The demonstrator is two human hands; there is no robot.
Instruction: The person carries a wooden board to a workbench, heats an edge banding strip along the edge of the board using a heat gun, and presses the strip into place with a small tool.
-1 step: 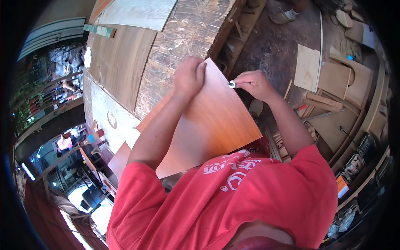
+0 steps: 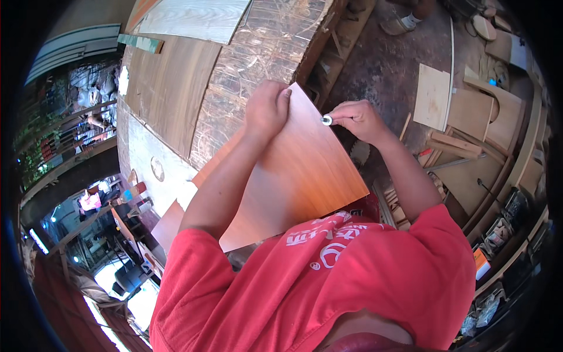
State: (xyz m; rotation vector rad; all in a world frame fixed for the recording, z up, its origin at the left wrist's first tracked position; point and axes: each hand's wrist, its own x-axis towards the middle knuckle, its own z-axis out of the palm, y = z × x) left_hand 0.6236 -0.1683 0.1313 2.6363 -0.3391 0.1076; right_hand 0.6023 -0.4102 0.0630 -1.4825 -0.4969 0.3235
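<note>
Large reddish-brown laminate sheet (image 2: 293, 170), smooth and glossy, mid-frame, tilted, far corner pointing to 12 o'clock, near edge running against red T-shirt (image 2: 352, 276) at 6. Left hand (image 2: 267, 108) pressed flat near that top corner, fingers curled over sheet's upper left edge; grip closed on sheet edge. Right hand (image 2: 358, 120) at 2 o'clock of sheet centre, just off right edge, fingertips pinched narrow on small white round piece (image 2: 326, 119); piece touching right edge of sheet close below top corner. Sheet's right edge straight, running down toward 4 o'clock to a sharp corner near the shirt. Left edge running toward 8 o'clock, overlapping pale board beneath.

Underneath and at 11 o'clock: long brown wooden worktop (image 2: 170, 100) with rough scratched chipboard panel (image 2: 258, 53) lying on it, pale grained plank (image 2: 193, 17) at 12. Dusty grey floor (image 2: 381, 64) at 1 o'clock, open room beyond the right hand. Further to 3 o'clock crowded: square light plywood offcuts (image 2: 432, 97) and curved wooden pieces stacked close, little free room there. Foot of another person at top edge, well apart.
</note>
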